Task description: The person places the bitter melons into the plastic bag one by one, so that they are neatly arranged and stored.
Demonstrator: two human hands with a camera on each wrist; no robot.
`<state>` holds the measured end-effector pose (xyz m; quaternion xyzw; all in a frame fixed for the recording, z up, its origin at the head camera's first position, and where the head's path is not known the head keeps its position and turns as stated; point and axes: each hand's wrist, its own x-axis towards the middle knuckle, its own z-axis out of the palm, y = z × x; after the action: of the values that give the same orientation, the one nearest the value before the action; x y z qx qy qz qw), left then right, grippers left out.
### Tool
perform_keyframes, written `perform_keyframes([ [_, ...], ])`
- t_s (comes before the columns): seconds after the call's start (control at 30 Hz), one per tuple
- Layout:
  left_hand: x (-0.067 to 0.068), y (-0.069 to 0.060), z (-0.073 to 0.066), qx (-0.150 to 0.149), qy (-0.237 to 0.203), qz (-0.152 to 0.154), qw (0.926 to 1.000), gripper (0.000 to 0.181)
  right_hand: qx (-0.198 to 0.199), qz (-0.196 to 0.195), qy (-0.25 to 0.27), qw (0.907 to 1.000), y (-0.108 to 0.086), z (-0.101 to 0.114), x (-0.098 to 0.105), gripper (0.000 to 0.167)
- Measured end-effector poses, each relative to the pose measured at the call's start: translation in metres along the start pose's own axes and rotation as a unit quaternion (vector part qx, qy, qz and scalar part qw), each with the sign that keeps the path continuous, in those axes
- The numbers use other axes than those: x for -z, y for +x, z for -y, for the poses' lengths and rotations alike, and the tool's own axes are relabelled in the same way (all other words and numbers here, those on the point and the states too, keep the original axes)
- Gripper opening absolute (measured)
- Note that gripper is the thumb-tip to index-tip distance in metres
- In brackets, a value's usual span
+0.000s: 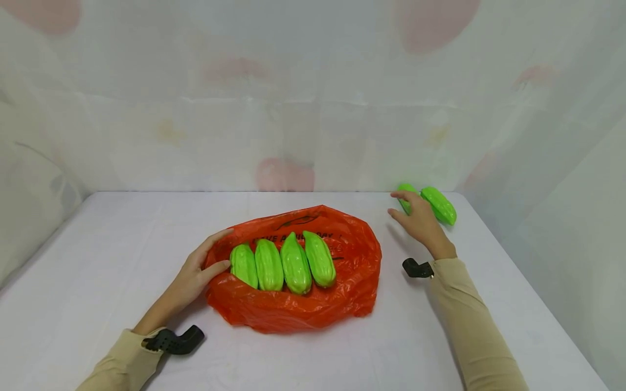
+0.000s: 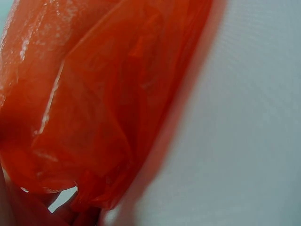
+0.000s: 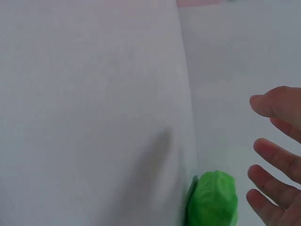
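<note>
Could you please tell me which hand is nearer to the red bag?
Left: the left hand holds the red bag at its left edge; the right hand is apart, to its right.

Black capitals (image 1: 268, 239) on the far side of the red plastic bag (image 1: 356, 260) read "AVE A" at left and "DAY" at right, letters between partly hidden.

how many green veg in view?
6. Four green vegetables side by side in the red bag; two far right on the table, one partly behind the right hand. More could be hidden in the bag.
</note>
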<state>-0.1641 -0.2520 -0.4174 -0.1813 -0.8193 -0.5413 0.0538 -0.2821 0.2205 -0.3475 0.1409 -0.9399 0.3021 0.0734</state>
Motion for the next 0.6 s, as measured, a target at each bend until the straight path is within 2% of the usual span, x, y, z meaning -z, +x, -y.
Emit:
perform_keyframes([
  [0.3, -0.001, 0.000, -0.001, 0.004, 0.005, -0.002, 1.0000, 0.057, -0.008, -0.034, -0.006, 0.9994, 0.009, -0.019, -0.002, 0.043],
  [0.6, -0.001, 0.000, -0.002, 0.002, -0.001, -0.002, 1.0000, 0.057, -0.028, -0.027, -0.013, 0.9992, 0.015, -0.029, 0.002, 0.044],
])
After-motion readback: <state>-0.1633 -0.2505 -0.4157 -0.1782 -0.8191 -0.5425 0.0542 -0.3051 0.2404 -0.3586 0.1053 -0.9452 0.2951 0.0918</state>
